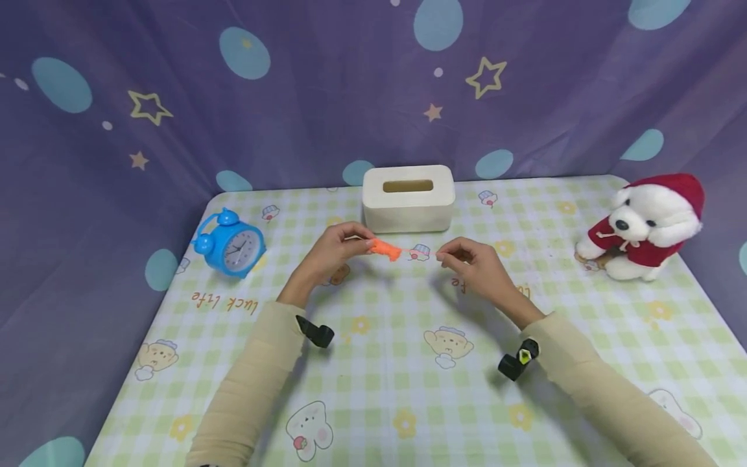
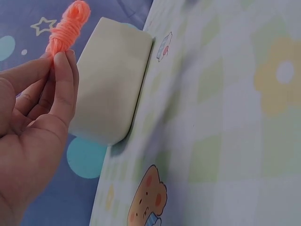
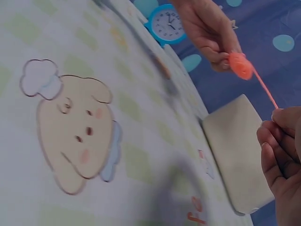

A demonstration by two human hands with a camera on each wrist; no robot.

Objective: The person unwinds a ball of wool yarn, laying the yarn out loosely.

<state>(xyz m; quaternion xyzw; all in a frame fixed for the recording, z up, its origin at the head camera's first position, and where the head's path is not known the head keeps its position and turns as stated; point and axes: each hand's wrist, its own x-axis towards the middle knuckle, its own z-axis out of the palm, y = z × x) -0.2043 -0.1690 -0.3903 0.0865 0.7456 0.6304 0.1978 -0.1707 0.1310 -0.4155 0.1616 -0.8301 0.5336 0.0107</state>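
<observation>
My left hand [image 1: 341,250] pinches one end of a small wound bundle of orange string [image 1: 386,249] between thumb and fingertips, above the table. In the left wrist view the bundle [image 2: 69,28] shows wraps of string around its middle. From its other end a single strand [image 3: 265,88] runs straight across to my right hand [image 1: 475,264]. The right thumb and fingertips pinch that strand's end, apart from the bundle. In the right wrist view, part of the right hand [image 3: 284,150] lies beyond the frame's edge.
Behind the hands stands a cream tissue box [image 1: 408,211] with a slot on top. A blue alarm clock [image 1: 233,246] is at the left, and a white plush dog [image 1: 642,227] in red sits at the right. A checked cloth [image 1: 373,363] covers the table; a purple curtain [image 1: 350,97] hangs behind.
</observation>
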